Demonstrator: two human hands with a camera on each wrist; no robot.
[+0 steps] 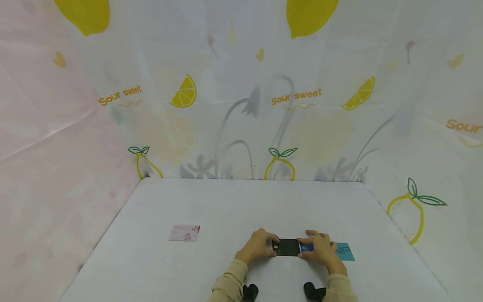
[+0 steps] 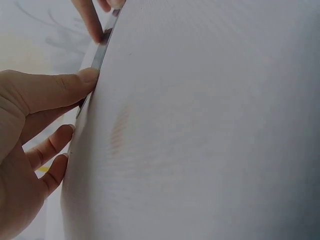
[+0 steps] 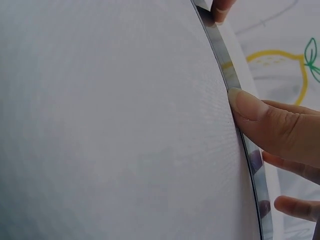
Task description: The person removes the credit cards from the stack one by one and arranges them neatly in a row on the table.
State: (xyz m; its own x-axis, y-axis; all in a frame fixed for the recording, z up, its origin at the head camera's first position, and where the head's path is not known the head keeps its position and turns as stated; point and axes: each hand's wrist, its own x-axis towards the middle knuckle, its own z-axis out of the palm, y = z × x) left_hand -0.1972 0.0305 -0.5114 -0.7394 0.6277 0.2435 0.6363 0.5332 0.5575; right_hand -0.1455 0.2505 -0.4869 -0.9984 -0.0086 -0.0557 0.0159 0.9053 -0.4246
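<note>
A black card with pale lettering lies flat on the white table, and my left hand pinches its left end between thumb and index finger. Against its right end is a blue card, mostly hidden under my right hand. The right thumb and index finger grip the blue card's long edges, right at the seam with the black one. Farther right lies a teal card, partly covered by the right hand. Seen edge-on, the cards show as a thin strip along the thumb in the right wrist view.
A pale pink card with red marks lies apart on the left side of the white table. Lemon-printed cloth hangs behind and beside the table. Two black objects sit near the wrists at the front.
</note>
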